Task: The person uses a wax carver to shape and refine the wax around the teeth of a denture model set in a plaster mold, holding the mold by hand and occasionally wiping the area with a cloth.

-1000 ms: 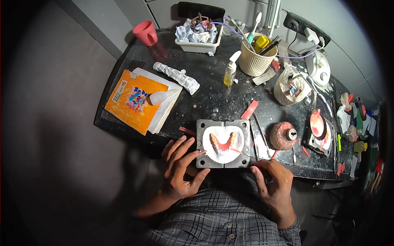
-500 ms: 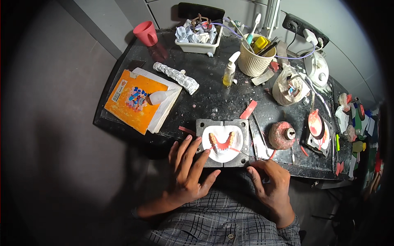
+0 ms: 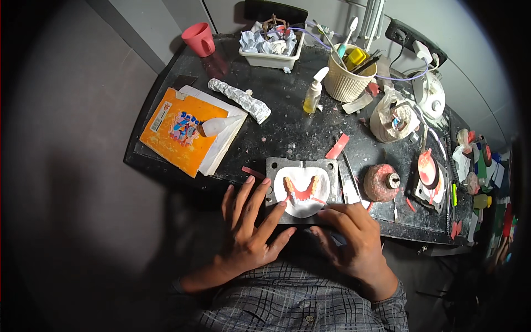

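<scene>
A wax denture with yellowish teeth (image 3: pixel 302 195) lies in white plaster (image 3: pixel 324 181), set in a square dark-grey metal flask half (image 3: pixel 274 164) at the table's near edge. Thin red wax strips run from the denture onto the plaster. My left hand (image 3: pixel 248 235) is spread open, fingertips touching the flask's left side. At the flask's near right corner, my right hand (image 3: pixel 354 235) is closed, its fingers curled and thumb drawn in. Whatever it may grip is hidden.
Right of the flask are long thin tools (image 3: pixel 351 170) and a round pink-crusted burner (image 3: pixel 381 182). Farther right, a pan with red wax (image 3: pixel 428 169) rests on another flask half. Behind stand a dropper bottle (image 3: pixel 312 94) and tool basket (image 3: pixel 347 84); an orange notebook (image 3: pixel 177 144) lies left.
My right hand has moved left and slightly up, nearer the denture, covering the flask's near right corner. My left hand stays spread on the flask, shifted only slightly.
</scene>
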Available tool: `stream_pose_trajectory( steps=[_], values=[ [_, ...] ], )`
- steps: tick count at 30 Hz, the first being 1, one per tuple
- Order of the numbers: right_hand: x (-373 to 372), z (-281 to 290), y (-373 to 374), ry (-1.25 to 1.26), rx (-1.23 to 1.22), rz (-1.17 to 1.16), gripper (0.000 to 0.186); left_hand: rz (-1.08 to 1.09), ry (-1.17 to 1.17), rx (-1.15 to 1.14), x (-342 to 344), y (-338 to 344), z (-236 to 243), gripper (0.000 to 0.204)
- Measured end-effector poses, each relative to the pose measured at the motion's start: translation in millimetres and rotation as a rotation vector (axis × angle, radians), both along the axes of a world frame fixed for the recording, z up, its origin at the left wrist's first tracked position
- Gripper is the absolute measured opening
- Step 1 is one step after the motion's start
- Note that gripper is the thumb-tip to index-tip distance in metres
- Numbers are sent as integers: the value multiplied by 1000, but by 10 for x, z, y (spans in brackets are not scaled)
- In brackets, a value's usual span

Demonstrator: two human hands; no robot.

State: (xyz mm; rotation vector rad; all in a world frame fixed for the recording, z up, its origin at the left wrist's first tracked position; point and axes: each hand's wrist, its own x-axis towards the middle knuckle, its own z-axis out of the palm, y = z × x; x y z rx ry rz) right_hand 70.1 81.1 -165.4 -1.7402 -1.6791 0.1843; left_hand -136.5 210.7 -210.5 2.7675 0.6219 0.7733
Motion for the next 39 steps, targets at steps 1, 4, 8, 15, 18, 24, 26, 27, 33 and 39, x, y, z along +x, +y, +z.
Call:
stream_pose_trajectory(
  steps=[1,4,8,15,18,24,26,27,33,39],
  values=[
    [-8,5,51,-23,5,18,36,-6,-1,15,-12,26,-1,47],
    [-39,-52,181,-90,-13,73,48,-21,-8,30,-71,104,-22,44],
    [-62,-59,302,-130,0,74,48,-61,-36,-34,-83,135,-15,45],
    [-74,-116,343,-130,-21,77,45,-65,-69,-59,-47,123,-99,50],
    [-73,-106,340,-162,-27,129,43,-36,-42,-19,-52,64,-102,51],
    [-103,-132,338,-284,-32,168,40,-73,-96,-71,-48,48,-123,55],
    [-118,-109,342,-308,-52,165,42,-84,-146,-117,-72,75,-142,56],
    [-127,-85,347,-311,-67,156,45,-90,-172,-140,-86,95,-150,56],
    [-118,-33,367,-313,-103,153,48,-96,-187,-117,-88,163,-177,52],
    [-73,-20,384,-359,-105,204,38,-106,-111,-32,-91,207,-135,44]
  ],
)
